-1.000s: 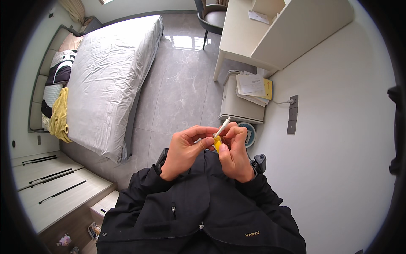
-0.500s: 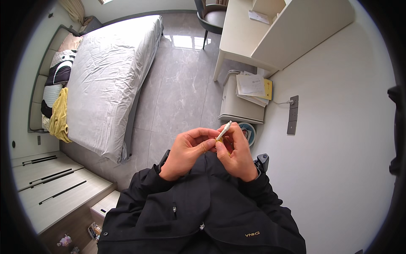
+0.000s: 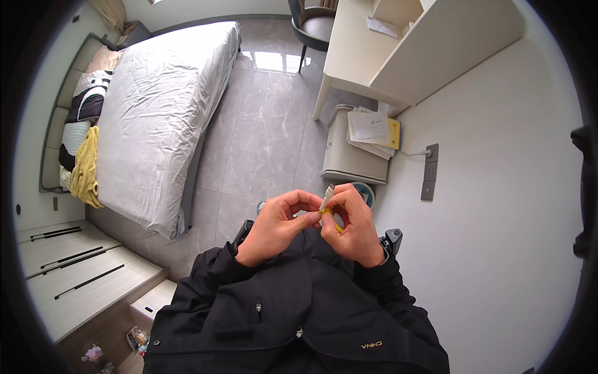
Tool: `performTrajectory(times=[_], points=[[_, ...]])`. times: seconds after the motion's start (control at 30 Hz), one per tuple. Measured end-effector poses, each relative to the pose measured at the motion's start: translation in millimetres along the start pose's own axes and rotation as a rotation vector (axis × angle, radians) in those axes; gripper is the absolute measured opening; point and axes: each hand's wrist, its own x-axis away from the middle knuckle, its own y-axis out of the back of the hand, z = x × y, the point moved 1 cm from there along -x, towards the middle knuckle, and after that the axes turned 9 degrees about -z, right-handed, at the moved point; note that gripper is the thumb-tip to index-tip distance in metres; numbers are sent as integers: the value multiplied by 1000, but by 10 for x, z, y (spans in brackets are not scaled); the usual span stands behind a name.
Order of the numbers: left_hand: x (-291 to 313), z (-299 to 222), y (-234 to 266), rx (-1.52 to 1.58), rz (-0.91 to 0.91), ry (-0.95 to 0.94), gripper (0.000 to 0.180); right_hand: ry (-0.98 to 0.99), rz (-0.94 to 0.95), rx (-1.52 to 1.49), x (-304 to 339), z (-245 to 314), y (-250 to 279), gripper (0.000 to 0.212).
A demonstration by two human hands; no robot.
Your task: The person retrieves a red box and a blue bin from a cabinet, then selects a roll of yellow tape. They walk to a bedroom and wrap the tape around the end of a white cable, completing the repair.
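Observation:
In front of my black jacket, both hands meet at a slim white cable plug [image 3: 327, 196] with a metal-looking tip. It stands up from between the fingers, tip pointing away from me. My left hand [image 3: 280, 225] pinches its lower end between thumb and fingertips. On the other side my right hand [image 3: 352, 227] is closed, its thumb and fingers on a thin yellow strip or cord [image 3: 337, 228] at the plug's base. The fingers hide most of the yellow piece, and I cannot tell how it joins the plug.
A bed [image 3: 152, 118] with a pale sheet stands to the left. Ahead right are a desk [image 3: 355, 53], a chair [image 3: 313, 31] and a beige cabinet [image 3: 352, 159] topped with papers [image 3: 372, 126]. A wall socket strip [image 3: 430, 171] is on the right; low drawers [image 3: 81, 262] sit at left.
The plug has turned and stands more upright, its metal tip now showing. More of the yellow piece is visible by my right fingers. Both hands stay nearly in place.

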Motion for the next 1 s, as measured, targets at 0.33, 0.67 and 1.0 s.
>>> performTrajectory(times=[0.33,0.67,1.0], points=[[18,7,46,178,-19,56,29,-103,-44,-236,-44,67,35,20],[69,-40,21,22,-41,-68,31,-177,-11,-301,-64,130,-30,17],[89,-13,6,24,-79,-120,29,-202,1,-342,-81,49,-107,18]])
